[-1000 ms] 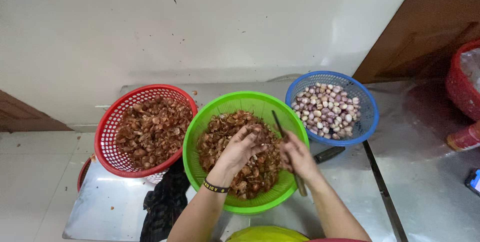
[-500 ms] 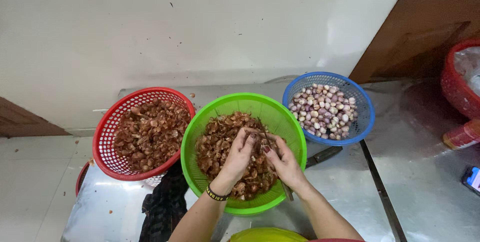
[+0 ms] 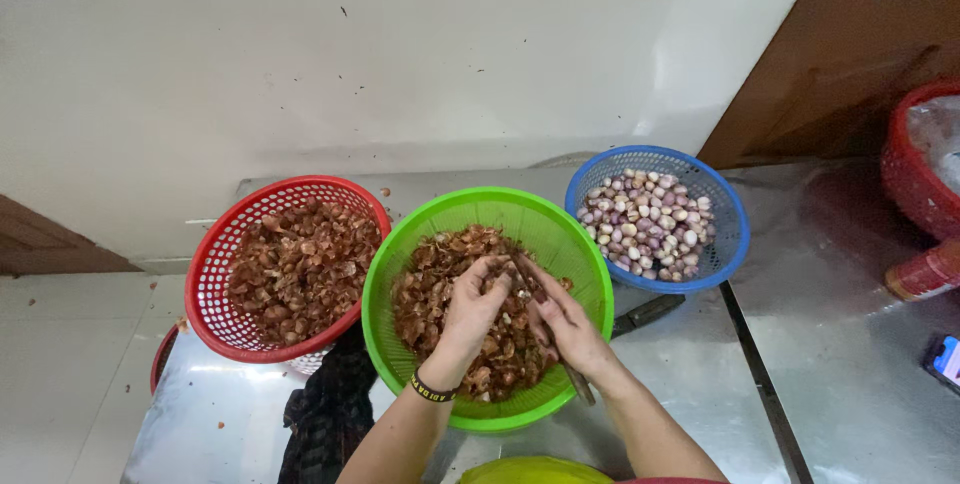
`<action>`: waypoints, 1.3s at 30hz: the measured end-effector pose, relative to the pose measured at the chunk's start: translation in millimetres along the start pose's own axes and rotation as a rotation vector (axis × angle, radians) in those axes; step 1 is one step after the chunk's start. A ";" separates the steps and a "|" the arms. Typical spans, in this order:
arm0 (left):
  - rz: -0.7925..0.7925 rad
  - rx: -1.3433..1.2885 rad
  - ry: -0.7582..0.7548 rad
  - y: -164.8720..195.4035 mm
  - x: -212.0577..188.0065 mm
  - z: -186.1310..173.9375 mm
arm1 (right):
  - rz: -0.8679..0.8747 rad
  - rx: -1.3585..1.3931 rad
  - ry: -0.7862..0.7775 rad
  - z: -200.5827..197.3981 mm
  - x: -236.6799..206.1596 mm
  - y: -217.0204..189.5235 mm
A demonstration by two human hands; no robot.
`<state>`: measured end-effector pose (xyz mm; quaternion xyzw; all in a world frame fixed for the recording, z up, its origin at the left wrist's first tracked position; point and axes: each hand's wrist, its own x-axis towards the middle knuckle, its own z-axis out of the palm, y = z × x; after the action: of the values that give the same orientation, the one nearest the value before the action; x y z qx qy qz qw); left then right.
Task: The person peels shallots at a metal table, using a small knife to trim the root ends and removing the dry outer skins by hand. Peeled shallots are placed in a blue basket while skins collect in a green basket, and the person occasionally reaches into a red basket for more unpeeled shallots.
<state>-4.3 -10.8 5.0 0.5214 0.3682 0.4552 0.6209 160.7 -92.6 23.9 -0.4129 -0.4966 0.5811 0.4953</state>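
Centrally, the left hand (image 3: 472, 312) pinches a small shallot (image 3: 503, 279) over the green basket (image 3: 395, 254) while the right hand (image 3: 568, 324) grips a knife (image 3: 578, 384). Peeled bulbs fill the blue basket (image 3: 728, 206); skins fill the red basket (image 3: 212, 264); more remain.

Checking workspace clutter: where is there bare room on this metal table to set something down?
Bare metal table lies right of the green basket, below the blue basket, beyond the dark knife handle. A smaller patch sits front left by the black cloth. Baskets and both hands crowd the middle.
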 end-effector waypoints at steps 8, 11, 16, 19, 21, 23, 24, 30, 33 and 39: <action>-0.051 -0.260 0.003 -11.9 5.2 -2.1 | -0.103 -0.128 0.114 9.4 2.7 5.1; -0.027 -0.285 0.021 -13.5 6.1 -1.0 | -0.095 -0.209 0.143 13.3 2.2 -0.1; -0.019 -0.349 0.004 -10.7 4.0 2.9 | -0.151 -0.258 0.163 18.8 1.4 -14.6; -0.043 -0.342 0.015 -9.3 2.7 4.7 | -0.098 -0.272 0.200 21.8 1.8 -22.3; -0.041 -0.328 0.025 -9.6 2.0 5.3 | -0.124 -0.309 0.209 23.0 1.6 -25.1; -0.023 -0.315 0.032 -10.9 1.4 5.1 | 0.094 -0.395 0.288 21.8 2.7 -25.3; -0.021 -0.307 0.029 -11.6 1.5 4.5 | 0.204 -0.437 0.325 20.8 3.5 -24.0; -0.070 -0.311 -0.011 -16.6 4.8 -3.5 | -0.246 -0.133 0.156 5.7 9.7 0.9; -0.039 -0.243 -0.025 -17.7 7.5 -5.0 | -0.024 -0.138 0.270 0.3 11.1 16.8; -0.112 -0.287 -0.041 -10.3 7.2 -5.4 | 0.116 0.006 0.269 -13.9 16.1 20.2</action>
<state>-5.1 -2.8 -6.0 0.4149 0.3150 0.4570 0.7209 168.1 -74.7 1.8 -0.5135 -0.3994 0.5497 0.5240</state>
